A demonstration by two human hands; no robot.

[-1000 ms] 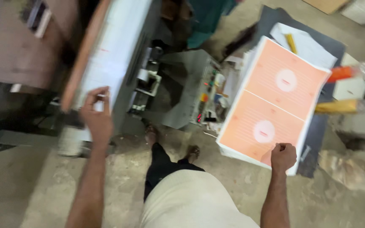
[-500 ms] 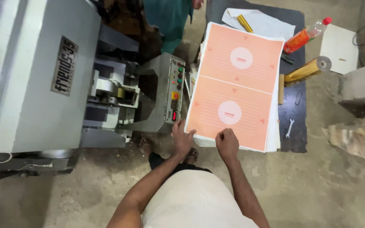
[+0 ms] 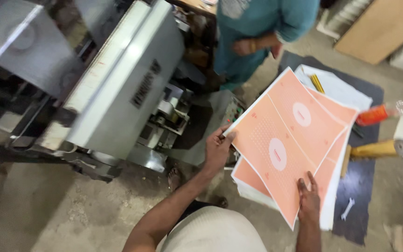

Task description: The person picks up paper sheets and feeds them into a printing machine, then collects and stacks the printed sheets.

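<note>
My left hand (image 3: 218, 149) grips the left edge of a large orange printed sheet (image 3: 289, 135) with two white ovals. My right hand (image 3: 309, 198) pinches the sheet's near right edge. The sheet is lifted and tilted above a stack of the same orange sheets (image 3: 334, 175), which rests on a dark mat (image 3: 369, 182) on the floor.
A grey printing machine (image 3: 122, 93) stands at left. Another person in a teal top (image 3: 257, 28) stands beyond the stack. An orange bottle (image 3: 374, 114), a yellow tool (image 3: 374, 149), a small wrench (image 3: 347, 208) and white paper (image 3: 339, 86) lie on the mat. A board (image 3: 378, 28) leans at top right.
My left hand left the machine and came to the stack. Both hands have taken the top orange sheet and raised it off the pile; the view has swung.
</note>
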